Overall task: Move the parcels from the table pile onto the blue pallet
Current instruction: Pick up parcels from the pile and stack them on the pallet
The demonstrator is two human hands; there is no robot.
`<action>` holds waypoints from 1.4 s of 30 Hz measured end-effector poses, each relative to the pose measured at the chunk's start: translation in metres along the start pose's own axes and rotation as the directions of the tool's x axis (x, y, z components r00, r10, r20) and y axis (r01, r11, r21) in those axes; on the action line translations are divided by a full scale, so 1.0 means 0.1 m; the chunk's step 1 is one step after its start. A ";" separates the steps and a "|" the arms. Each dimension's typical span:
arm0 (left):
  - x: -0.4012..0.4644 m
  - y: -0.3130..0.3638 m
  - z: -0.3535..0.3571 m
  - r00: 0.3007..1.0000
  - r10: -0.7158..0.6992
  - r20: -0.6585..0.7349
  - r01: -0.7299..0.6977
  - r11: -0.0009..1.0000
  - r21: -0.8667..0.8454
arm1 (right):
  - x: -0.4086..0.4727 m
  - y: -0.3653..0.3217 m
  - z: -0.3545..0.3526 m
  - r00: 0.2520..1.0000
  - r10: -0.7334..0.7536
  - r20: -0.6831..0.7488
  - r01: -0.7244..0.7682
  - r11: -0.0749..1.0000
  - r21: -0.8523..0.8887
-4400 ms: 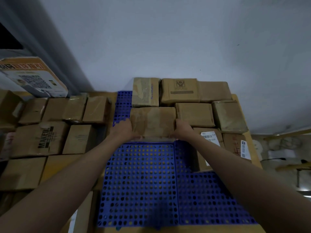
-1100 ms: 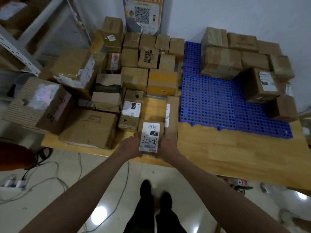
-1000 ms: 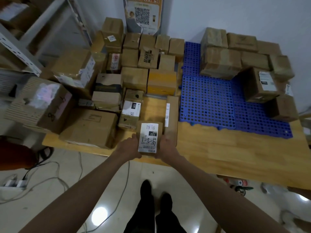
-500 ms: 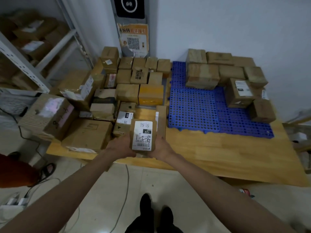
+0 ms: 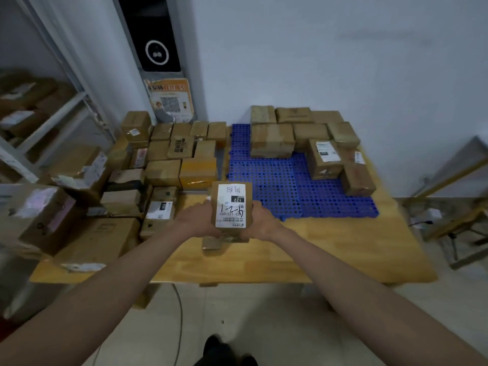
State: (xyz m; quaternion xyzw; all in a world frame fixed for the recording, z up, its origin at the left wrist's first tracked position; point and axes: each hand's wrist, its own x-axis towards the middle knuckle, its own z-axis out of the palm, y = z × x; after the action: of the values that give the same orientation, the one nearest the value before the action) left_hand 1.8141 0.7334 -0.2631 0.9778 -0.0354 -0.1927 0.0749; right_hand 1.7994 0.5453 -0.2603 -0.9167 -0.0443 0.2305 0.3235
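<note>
On blue pallet: stacked parcels.

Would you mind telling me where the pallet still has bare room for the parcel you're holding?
The pallet is bare across its front-left, below the big box and left of the labelled box, and along the front edge. A narrow strip by the back-left corner is free too. The back and right side are crowded with boxes.
</note>
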 end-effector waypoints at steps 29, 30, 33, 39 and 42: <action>2.14 1.11 -0.18 0.927 0.319 0.199 -0.297 0.946 -0.130 | 1.22 1.15 -1.20 0.939 0.333 -0.086 -0.325 0.941 0.093; 2.19 1.13 -0.17 0.922 0.327 0.207 -0.303 0.943 -0.140 | 1.27 1.18 -1.21 0.938 0.336 -0.079 -0.329 0.940 0.090; 2.34 1.18 -0.19 0.921 0.310 0.238 -0.270 0.945 -0.186 | 1.46 1.26 -1.28 0.941 0.335 -0.056 -0.329 0.940 0.090; 2.63 1.11 -0.35 0.961 0.189 0.201 -0.161 0.976 -0.149 | 2.00 1.18 -1.50 0.976 0.219 -0.001 -0.219 0.976 0.020; 2.77 0.94 -0.59 0.980 0.108 0.168 -0.093 0.991 -0.098 | 2.32 0.97 -1.60 0.988 0.154 0.015 -0.154 0.988 0.015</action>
State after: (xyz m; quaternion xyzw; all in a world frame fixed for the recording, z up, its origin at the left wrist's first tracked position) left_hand 2.0884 0.6210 -0.2964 0.9499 -0.0826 -0.2743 0.1251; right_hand 2.0712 0.4313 -0.3017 -0.9131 0.0264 0.2614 0.3119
